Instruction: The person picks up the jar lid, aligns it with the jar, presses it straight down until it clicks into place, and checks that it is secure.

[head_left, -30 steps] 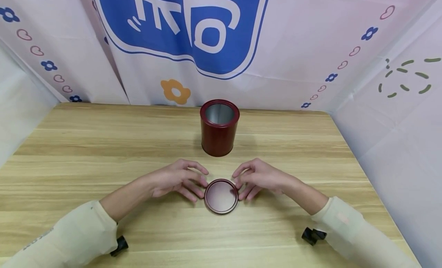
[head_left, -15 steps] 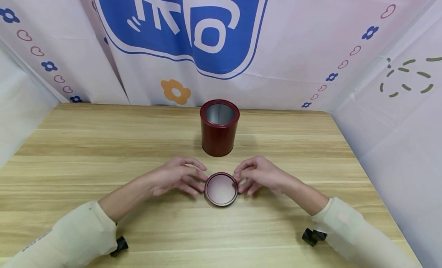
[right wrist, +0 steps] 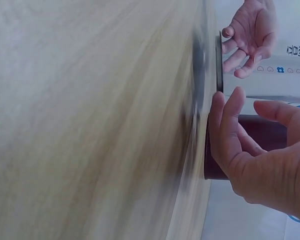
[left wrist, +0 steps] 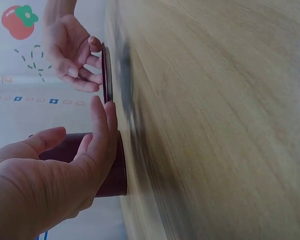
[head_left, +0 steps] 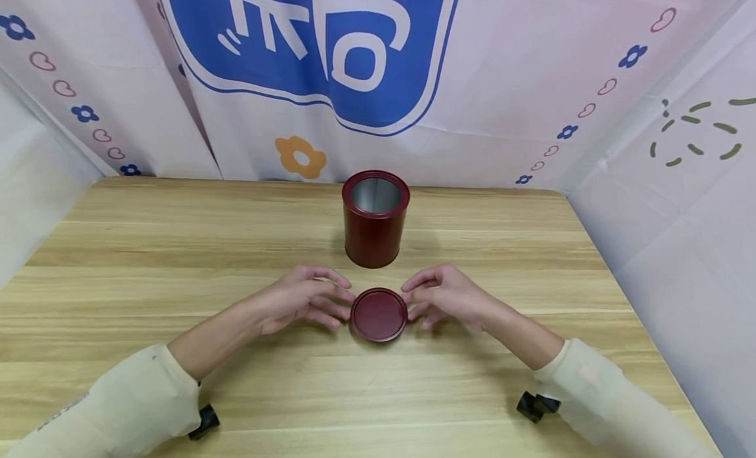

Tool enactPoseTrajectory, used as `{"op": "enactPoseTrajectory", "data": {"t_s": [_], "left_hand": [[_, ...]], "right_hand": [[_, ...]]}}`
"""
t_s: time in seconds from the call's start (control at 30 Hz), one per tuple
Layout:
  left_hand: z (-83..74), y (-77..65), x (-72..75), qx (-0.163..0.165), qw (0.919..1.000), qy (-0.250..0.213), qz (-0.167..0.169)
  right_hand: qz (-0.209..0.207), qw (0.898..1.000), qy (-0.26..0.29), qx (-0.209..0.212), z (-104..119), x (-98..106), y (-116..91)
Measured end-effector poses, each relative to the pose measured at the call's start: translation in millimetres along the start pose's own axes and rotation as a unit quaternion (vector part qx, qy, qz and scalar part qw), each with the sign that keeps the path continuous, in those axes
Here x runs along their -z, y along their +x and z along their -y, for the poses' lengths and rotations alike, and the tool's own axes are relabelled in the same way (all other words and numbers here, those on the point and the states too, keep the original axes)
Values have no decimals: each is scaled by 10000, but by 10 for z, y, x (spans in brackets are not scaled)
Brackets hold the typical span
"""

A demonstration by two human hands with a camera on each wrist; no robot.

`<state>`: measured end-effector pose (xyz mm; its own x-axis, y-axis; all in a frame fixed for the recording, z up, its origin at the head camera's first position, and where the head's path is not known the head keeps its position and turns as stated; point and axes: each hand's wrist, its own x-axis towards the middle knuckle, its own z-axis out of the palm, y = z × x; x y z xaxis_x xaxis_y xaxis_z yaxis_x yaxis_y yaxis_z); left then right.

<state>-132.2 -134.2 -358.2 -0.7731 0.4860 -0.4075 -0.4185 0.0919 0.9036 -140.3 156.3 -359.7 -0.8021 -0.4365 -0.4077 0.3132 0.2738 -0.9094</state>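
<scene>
On my feed, the red lid point(head_left: 379, 315) has shifted most: over the last second it has slid up the view towards the red can point(head_left: 373, 238), and the pale reflection that filled its face has gone, leaving plain dark red. I take that as a change of height or angle, though I cannot say how much of each.

The wrist views settle one thing for me. In the left one, the lid shows edge-on with a strip between it and the surface point(head_left: 177, 248), and a dark shadow point(left wrist: 125, 75) beneath, so I read it as lifted just clear and held nearly flat.

The left hand point(head_left: 304, 297) and the right hand point(head_left: 449, 297) have gone along with it, one at each side. Neither grip is clenched: the fingers reach out fairly straight, with fingertips touching the lid's edge from opposite sides, and both thumbs stand away from it. I judge that the lid is borne by inward pressure between the two hands, so uneven pushing could tip it or let it slip.

The can has not moved. It stands upright beyond the hands, its mouth uncovered and its silvery inside showing. The lid is now nearer to it, yet apart, on the person's side; so the carrying is under way, and lid and can remain separate.
</scene>
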Motion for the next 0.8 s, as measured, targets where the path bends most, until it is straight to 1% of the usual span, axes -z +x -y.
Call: {"op": "enactPoseTrajectory", "data": {"t_s": [0.23,0.37,0.67,0.8], "left_hand": [[-3,7,-13,-96,9999,31,-104],[-7,9,-26,-130,9998,31,-119],[-16,13,-49,-240,9992,-160,-265],[-8,31,-46,-272,9990,-246,-266]], "right_hand": [[-265,9988,-209,363,-37,-21,42],[-402,9976,-295,484,-24,-44,45],[-551,9974,-143,439,12,-50,38],[-585,9975,-26,398,28,-48,37]]}}
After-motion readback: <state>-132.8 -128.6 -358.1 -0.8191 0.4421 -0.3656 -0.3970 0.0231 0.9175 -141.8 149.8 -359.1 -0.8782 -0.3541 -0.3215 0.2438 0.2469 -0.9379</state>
